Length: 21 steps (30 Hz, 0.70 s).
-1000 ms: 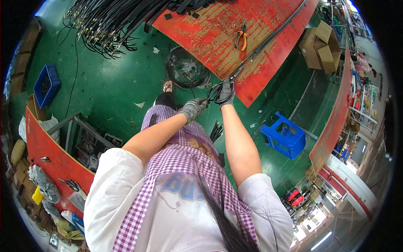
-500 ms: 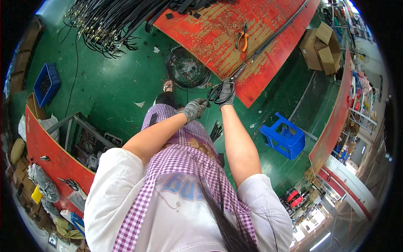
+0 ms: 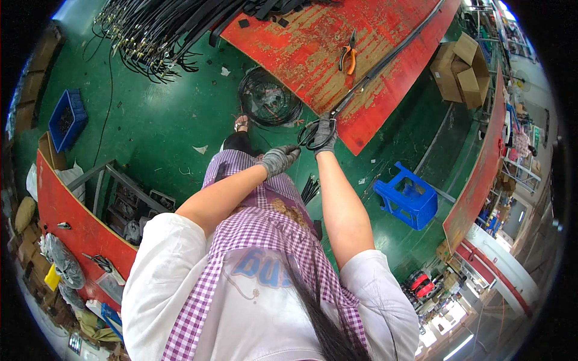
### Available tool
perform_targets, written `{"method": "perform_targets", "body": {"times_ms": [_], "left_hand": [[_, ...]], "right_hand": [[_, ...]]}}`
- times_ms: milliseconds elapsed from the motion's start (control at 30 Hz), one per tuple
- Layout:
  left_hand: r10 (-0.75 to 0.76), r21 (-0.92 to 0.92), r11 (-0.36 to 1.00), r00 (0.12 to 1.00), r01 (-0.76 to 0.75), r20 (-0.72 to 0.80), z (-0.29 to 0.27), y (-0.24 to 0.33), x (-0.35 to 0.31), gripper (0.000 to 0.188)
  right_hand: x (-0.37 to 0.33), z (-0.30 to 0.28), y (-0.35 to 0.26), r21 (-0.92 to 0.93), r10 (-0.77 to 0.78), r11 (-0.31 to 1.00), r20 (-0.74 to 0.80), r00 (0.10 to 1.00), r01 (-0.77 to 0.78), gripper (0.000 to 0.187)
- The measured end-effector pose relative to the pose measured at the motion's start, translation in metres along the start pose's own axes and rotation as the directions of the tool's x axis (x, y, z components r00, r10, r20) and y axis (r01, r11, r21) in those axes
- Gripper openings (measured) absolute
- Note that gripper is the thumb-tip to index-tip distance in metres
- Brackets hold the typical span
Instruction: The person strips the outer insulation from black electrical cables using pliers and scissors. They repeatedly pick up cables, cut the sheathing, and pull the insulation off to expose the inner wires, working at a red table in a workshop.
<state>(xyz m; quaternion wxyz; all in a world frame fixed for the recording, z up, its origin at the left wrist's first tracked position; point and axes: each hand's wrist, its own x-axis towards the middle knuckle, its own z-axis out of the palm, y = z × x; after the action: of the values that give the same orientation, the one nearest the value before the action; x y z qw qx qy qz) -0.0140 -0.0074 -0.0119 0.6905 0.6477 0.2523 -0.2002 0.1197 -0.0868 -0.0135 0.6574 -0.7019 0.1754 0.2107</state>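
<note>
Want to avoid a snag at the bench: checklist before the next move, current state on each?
1. Right hand closed on the black looped item: ok.
2. Left hand grip: cannot tell; fingers are curled, but whether they hold anything is unclear.
3. Grey gloves on both hands: ok.
4. Orange-handled pliers clear of the black strip: ok, they lie apart on the red tabletop.
5. Floor beside the foot free of loose wire: not ok, a dark wire coil lies there.
6. Blue stool clear of the right forearm: ok, apart.
</note>
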Motion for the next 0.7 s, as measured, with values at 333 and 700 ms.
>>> {"method": "perform_targets", "body": {"times_ms": [333,700], "left_hand": [[-0.129,-0.211,0.968,0.991,0.136,0.043,0.0,0.018,-0.011,0.023],[-0.213,-0.306,0.924,0.974,0.228,0.082,-0.005,0.035,-0.014,0.018]], "right_hand": [[0.002,-0.001,0.001,-0.028,-0.032,0.999,-0.004,0.999,0.032,0.033],[0.005,-0.002,0.0,0.028,0.038,0.999,0.03,0.999,-0.039,0.018]]}}
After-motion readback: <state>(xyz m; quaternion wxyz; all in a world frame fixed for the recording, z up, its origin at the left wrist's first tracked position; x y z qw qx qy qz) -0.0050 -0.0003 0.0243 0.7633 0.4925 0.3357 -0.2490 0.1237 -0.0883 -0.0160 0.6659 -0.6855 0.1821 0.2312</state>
